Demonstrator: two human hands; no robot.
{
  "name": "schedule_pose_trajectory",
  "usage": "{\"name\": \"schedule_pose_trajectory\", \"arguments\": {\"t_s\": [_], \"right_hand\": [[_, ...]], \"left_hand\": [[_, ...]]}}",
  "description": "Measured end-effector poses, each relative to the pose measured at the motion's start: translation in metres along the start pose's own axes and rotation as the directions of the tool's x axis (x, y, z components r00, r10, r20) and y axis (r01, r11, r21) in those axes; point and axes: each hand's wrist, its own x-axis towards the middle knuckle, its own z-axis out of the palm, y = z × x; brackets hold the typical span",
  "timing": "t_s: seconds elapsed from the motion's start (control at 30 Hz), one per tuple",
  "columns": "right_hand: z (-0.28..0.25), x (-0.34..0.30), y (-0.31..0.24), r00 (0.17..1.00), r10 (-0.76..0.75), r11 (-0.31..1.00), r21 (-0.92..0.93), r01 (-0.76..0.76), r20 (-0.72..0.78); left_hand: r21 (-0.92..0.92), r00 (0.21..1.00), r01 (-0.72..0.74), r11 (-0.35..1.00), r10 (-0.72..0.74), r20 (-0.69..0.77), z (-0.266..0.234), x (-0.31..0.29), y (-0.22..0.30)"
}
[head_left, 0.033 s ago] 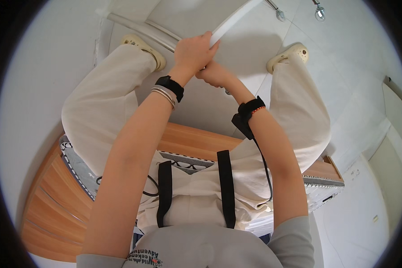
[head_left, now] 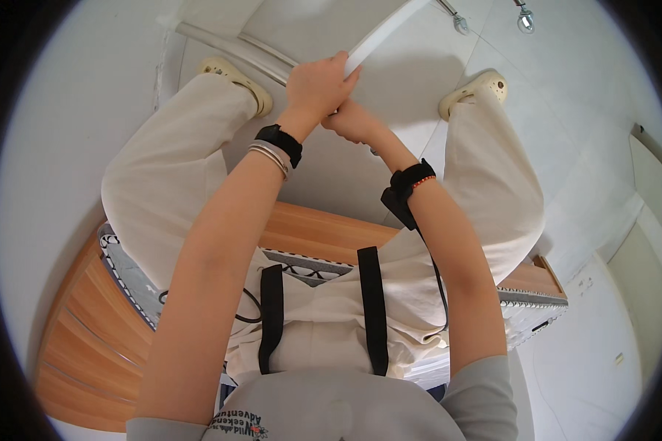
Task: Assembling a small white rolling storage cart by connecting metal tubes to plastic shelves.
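Observation:
My left hand (head_left: 318, 87) is closed around the near end of a long white bar (head_left: 384, 35), which runs up and to the right out of view. Just below it, touching its underside, is my right hand (head_left: 356, 123), with its fingers curled in. What the right fingers hold is mostly hidden. A small shiny piece (head_left: 374, 152) shows beneath that hand, too little of it to name. Both hands meet between my spread knees, above the floor.
At the top right, two small clear wheels (head_left: 526, 22) sit on metal stems. A pale panel with a raised edge (head_left: 272, 65) is at the top left. My cream clogs (head_left: 481, 90) stand on either side. Under me is a wooden bed frame (head_left: 324, 229); a white wall rises at left.

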Motion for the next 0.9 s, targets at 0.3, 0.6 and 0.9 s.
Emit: {"name": "schedule_pose_trajectory", "arguments": {"t_s": [0.3,0.6,0.9], "right_hand": [[0.015,-0.009,-0.003,0.939,-0.084,0.979,-0.202,0.016,-0.333],[0.036,-0.018,-0.010,0.787,-0.104,0.946,-0.304,-0.109,-0.608],[0.009,0.002,0.017,0.872,-0.276,0.925,-0.360,0.126,-0.404]], "left_hand": [[0.018,1.000,-0.016,1.000,0.017,-0.015,-0.001,0.002,0.001],[0.010,0.999,-0.038,0.999,0.038,-0.019,-0.002,0.001,-0.001],[-0.001,0.998,-0.036,0.999,0.036,-0.049,0.000,0.001,0.003]]}}
